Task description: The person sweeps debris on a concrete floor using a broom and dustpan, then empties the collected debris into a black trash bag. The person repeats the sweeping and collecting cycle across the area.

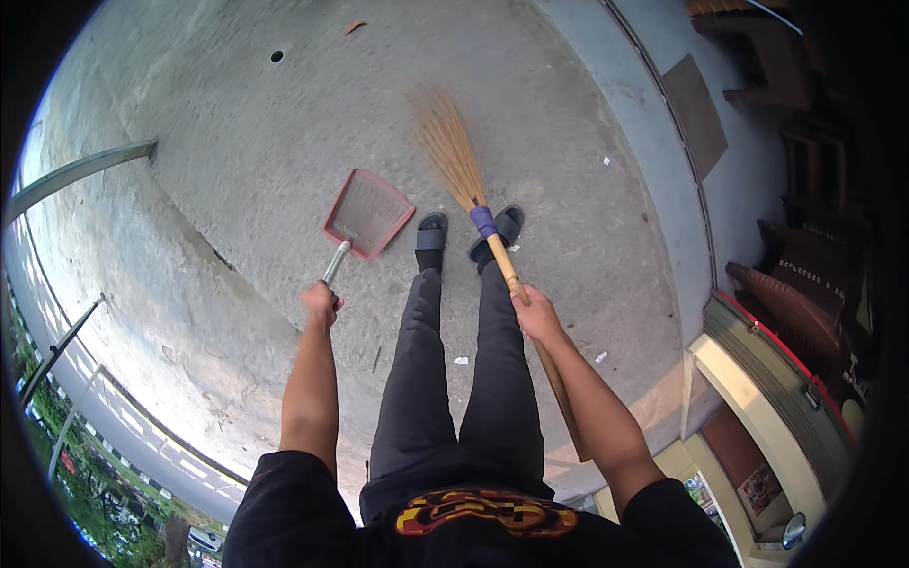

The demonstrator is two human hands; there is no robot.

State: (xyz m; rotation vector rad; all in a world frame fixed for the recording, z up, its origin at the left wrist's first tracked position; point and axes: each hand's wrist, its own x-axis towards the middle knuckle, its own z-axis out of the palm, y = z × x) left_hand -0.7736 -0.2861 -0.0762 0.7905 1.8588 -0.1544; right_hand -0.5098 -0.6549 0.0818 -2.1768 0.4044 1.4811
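Note:
My left hand (323, 302) is closed around the metal handle (336, 264) of a red dustpan (373, 213). The pan lies in front of my feet to the left, with a few small bits in it near the handle. In my right hand (537, 312) is the bamboo handle (505, 266) of a stick broom, bound with a purple wrap (483, 221). Its bristles (447, 142) point forward past my sandals (431, 231), their tips blurred. Whether the bristles touch the concrete, I cannot tell.
Paper scraps (461, 361) and a dry leaf (354, 27) lie on the concrete floor (284, 142). The floor has a small round hole (277, 56). Posts (89, 170) stand at left, beside a road (153, 444). Dark wooden furniture (795, 305) stands at right, past a tiled strip with a metal track.

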